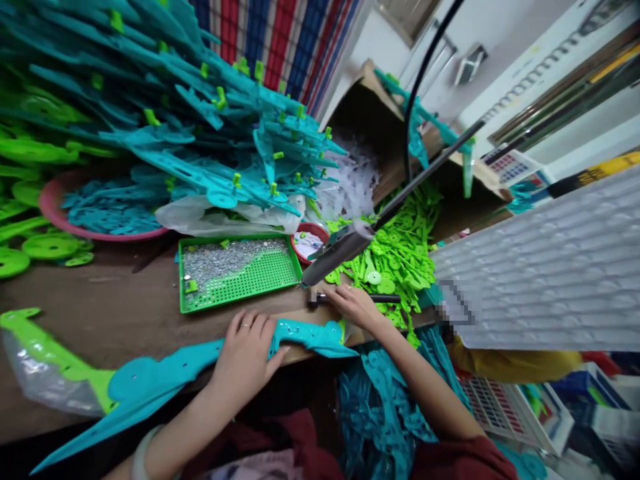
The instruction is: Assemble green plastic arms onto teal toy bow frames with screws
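Fingers spread, the left hand (245,353) lies flat on a long teal plastic piece (165,380) at the front edge of the wooden table (115,307). The right hand (357,307) grips a small hammer (320,299), whose head rests on the table just beside the green tray (240,293).

The left hand (245,357) lay flat, palm down, fingers spread, while the right hand (357,303), farther right, stretched forward, its grip closed.

Part (310,335) teal, tool (385,298) black, tray (240,273) green. Far cloth (280,40) striped red, blue, white; left bowl (53,210) pink, right pile (405,250) lime.
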{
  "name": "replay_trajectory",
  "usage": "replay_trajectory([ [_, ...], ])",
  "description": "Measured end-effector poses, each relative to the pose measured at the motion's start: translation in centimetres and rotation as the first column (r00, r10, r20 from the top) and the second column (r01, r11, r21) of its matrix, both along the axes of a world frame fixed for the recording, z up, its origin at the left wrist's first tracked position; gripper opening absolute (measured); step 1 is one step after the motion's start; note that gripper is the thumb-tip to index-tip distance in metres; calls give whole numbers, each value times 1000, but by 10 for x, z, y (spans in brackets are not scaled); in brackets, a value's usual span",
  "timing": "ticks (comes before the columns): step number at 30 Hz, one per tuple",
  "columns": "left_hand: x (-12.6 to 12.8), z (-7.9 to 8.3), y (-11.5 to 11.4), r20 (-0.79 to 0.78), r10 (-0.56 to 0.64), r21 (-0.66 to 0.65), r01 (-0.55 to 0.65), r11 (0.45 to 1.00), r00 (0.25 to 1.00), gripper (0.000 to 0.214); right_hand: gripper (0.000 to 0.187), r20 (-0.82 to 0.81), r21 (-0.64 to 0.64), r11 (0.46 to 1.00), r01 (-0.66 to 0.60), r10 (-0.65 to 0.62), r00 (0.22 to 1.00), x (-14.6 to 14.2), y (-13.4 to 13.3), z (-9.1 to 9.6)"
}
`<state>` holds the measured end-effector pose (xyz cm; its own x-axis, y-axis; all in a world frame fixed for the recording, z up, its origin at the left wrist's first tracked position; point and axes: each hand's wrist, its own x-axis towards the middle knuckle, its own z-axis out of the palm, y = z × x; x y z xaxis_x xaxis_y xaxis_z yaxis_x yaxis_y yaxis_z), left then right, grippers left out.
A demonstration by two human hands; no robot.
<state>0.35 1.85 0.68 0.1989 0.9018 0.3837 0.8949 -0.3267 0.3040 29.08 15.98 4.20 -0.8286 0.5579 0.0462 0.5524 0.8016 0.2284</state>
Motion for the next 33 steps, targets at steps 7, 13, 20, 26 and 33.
replay_trajectory([
  [7,-4,-6,9,149,-35,-131,55,990,988,21,29,-112,-75,991,110,-118,987,-40,93,17],
  [13,-4,-9,12,153,-79,-153,103,983,985,39,27,-106,-344,938,49,-90,990,-78,167,12],
  [20,1,-5,9,105,-51,-156,67,986,993,42,8,-273,-459,889,0,-141,952,-83,153,-2],
  [26,0,-7,5,105,-59,-109,71,992,993,37,9,-434,-499,866,29,-279,857,-72,157,-3],
  [33,-12,-9,1,117,-47,-150,65,986,992,37,9,-531,-543,832,114,-446,720,-72,148,-5],
])
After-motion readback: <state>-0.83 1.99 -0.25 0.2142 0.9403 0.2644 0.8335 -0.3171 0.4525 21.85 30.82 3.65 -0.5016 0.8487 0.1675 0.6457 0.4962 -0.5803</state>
